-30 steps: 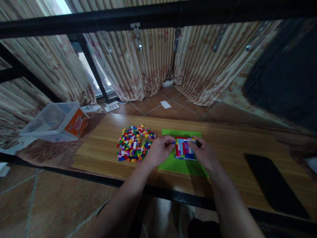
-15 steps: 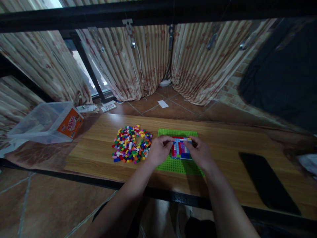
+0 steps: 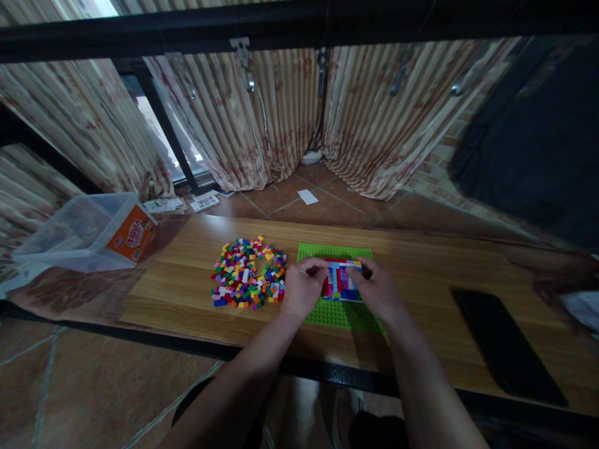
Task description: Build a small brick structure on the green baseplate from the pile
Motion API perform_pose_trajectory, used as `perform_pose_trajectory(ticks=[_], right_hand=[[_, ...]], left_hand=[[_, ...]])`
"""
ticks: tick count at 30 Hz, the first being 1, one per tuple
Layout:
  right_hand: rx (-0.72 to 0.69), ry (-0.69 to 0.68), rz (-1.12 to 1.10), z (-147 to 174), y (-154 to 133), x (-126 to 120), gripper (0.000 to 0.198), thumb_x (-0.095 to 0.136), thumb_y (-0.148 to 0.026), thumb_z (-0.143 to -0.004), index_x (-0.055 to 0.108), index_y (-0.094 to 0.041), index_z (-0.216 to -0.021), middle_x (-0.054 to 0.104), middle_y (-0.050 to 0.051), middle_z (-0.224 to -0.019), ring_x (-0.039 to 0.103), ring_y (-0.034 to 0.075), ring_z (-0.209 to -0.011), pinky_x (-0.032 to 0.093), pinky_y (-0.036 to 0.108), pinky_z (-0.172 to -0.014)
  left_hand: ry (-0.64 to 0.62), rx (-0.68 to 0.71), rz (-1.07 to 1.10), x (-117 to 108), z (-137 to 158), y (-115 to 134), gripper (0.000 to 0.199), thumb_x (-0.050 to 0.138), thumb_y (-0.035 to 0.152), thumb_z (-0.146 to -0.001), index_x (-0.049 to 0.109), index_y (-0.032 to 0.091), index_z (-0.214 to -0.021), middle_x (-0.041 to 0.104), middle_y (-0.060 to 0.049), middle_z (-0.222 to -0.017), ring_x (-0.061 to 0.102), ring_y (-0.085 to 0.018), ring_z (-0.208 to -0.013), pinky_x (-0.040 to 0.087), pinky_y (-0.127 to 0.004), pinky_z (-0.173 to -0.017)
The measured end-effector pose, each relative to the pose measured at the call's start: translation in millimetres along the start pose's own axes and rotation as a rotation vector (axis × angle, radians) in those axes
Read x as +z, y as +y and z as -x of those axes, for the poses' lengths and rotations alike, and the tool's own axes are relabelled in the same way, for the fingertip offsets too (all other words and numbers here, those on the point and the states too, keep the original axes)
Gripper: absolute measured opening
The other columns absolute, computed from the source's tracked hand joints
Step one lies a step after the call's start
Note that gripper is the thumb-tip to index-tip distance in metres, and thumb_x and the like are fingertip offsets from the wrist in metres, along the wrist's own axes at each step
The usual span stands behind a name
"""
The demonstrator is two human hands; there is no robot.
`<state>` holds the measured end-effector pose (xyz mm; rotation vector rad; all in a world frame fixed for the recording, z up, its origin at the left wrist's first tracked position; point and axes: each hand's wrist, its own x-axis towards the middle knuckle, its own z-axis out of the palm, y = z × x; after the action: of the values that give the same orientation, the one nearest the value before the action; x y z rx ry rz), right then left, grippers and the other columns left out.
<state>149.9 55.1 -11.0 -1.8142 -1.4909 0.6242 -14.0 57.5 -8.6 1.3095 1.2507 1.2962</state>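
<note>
Our left hand (image 3: 302, 285) sits at the left edge of the brick build (image 3: 339, 288), thumb and forefinger nearly meeting; can't tell if a brick is pinched between them. Right hand (image 3: 380, 288) is part curled round the right side, thumb over the top face, fingers toward the far corner; contact looks likely, can't tell if it grips anything.

Build sits over the middle of the green baseplate (image 3: 333, 316), on the table (image 3: 168, 268). Can't tell if it's clipped down.

Risks as we judge them:
- uneven push from the two thumbs: a brick seats crooked or pops off
- sideways squeeze: if the build is loose it skews, else the whole baseplate could slide on smooth wood
- our fingers cover both side edges, so a misaligned row there is easy to miss
- left hand is just beside the loose brick pile (image 3: 248, 274); a careless wrist swing scatters pieces

Black slab (image 3: 508, 343) lies well apart on the right, low concern
</note>
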Motion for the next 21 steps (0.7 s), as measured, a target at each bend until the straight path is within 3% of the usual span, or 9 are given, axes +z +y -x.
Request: perform_pose_trajectory(ticks=[4,9,14,21], right_hand=[[0.003,-0.002,0.033,1,-3,-2,0.050,0.056,-0.042,-0.082,0.066,-0.012,-0.120,0.072,0.017,-0.112,0.068,0.029,-0.100,0.050,0.045,-0.090],[0.020,-0.005,-0.024,1,-3,-1,0.055,0.059,-0.047,-0.079,0.065,-0.013,-0.122,0.071,0.017,-0.114,0.067,0.029,-0.102,0.049,0.046,-0.093],[0.037,0.075,-0.042,7,-11,12,0.068,0.060,-0.053,-0.075,0.057,-0.011,-0.129,0.065,0.020,-0.124,0.062,0.032,-0.113,0.046,0.049,-0.098],[0.046,0.117,0.046,8,-23,24,0.069,0.059,-0.049,-0.075,0.054,-0.009,-0.131,0.060,0.023,-0.129,0.056,0.036,-0.121,0.041,0.054,-0.102]], left_hand=[[0.028,-0.028,0.021,0,-1,-2,0.010,0.066,0.008,-0.074,0.072,0.015,-0.073,0.070,-0.001,-0.072,0.063,-0.012,-0.069,0.050,-0.023,-0.070],[0.013,-0.058,0.027,1,-2,-3,0.009,0.065,0.008,-0.074,0.071,0.015,-0.072,0.068,0.001,-0.068,0.061,-0.011,-0.064,0.048,-0.022,-0.064],[-0.004,-0.073,0.023,1,-2,-1,0.008,0.064,0.010,-0.074,0.069,0.015,-0.072,0.064,0.002,-0.064,0.057,-0.010,-0.059,0.045,-0.020,-0.058],[0.010,-0.097,0.043,2,-5,-4,0.008,0.063,0.009,-0.072,0.069,0.014,-0.072,0.065,0.002,-0.066,0.058,-0.010,-0.060,0.046,-0.020,-0.059]])
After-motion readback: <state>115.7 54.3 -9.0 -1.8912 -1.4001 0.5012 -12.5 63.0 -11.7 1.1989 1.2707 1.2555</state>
